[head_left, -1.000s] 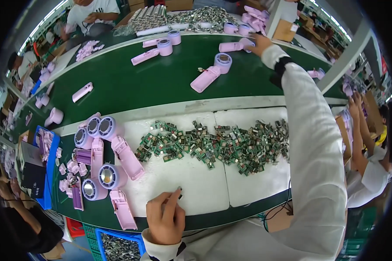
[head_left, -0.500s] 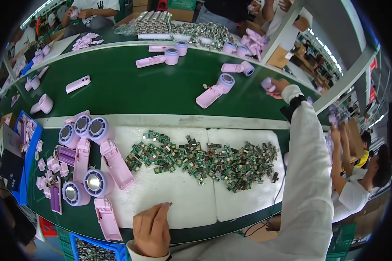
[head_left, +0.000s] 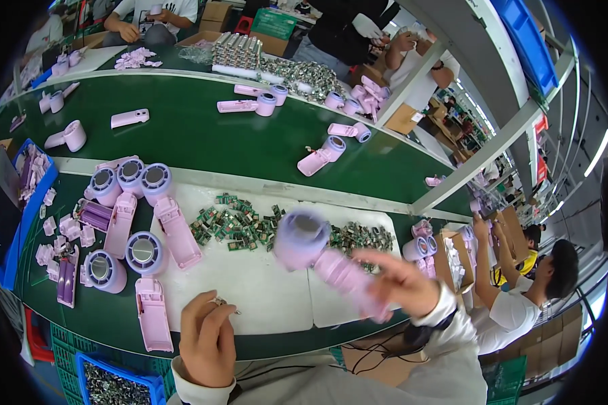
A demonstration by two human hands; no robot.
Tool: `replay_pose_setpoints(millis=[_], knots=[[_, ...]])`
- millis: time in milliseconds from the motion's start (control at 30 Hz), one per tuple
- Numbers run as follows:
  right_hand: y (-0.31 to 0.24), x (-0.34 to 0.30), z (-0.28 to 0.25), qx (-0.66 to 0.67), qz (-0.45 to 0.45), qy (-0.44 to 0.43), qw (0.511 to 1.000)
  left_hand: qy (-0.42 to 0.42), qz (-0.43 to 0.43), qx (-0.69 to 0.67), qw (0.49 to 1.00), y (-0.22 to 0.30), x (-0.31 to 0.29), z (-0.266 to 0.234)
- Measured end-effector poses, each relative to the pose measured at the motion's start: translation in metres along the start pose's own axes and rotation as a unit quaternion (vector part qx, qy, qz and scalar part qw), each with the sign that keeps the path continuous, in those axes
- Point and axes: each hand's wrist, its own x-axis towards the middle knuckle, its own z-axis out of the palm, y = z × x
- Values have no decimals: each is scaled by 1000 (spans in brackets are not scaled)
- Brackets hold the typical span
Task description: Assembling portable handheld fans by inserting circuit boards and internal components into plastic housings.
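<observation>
My right hand (head_left: 409,283) is shut on the handle of a pink and lilac handheld fan (head_left: 304,239), blurred by motion. The fan hangs over a pile of small green circuit boards (head_left: 240,226), hiding part of it. At the near edge of the white foam sheets (head_left: 263,297), my left hand (head_left: 208,339) is closed in a pinch; a tiny metallic bit shows at the fingertips, too small to name. Left of the boards, several fans (head_left: 145,253) lie with open pink handles. One handle shell (head_left: 154,314) points toward me, close to my left hand.
Beyond a pale ledge, a green conveyor belt (head_left: 196,142) carries scattered fans. A blue bin (head_left: 23,223) of pink parts borders the left side; a blue crate (head_left: 118,385) stands below. A metal post (head_left: 486,162) rises at right, with a co-worker (head_left: 520,290) beyond.
My right hand has come back from over the belt at the far right, bringing the fan above the foam sheets. My left hand stays near the foam's front edge. The view has turned.
</observation>
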Motion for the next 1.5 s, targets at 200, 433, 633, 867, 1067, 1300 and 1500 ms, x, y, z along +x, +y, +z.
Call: replay_pose_setpoints(millis=[200, 433, 633, 867, 1067, 1300, 1500], knots=[[42, -1, 79, 32, 43, -62, 997, -4, -7, -34, 999, 3, -11, -24], [42, 31, 128, -445, -190, 12, 875, -77, -25, -230, 970, 2, -21, -34], [28, 63, 117, -554, -279, -58, 783, -106, -38, -257, 960, 0, -32, -33], [27, 69, 120, -584, -364, -65, 722, -128, -61, -251, 958, -5, -39, -35], [36, 62, 137, -447, -280, 30, 849, -184, -37, -265, 946, -9, -35, -40], [38, 66, 135, -377, -266, 78, 884, -71, -233, -259, 935, -9, -21, -27], [36, 66, 134, -281, -184, 63, 940, -91, -176, -261, 945, -15, -18, -24]])
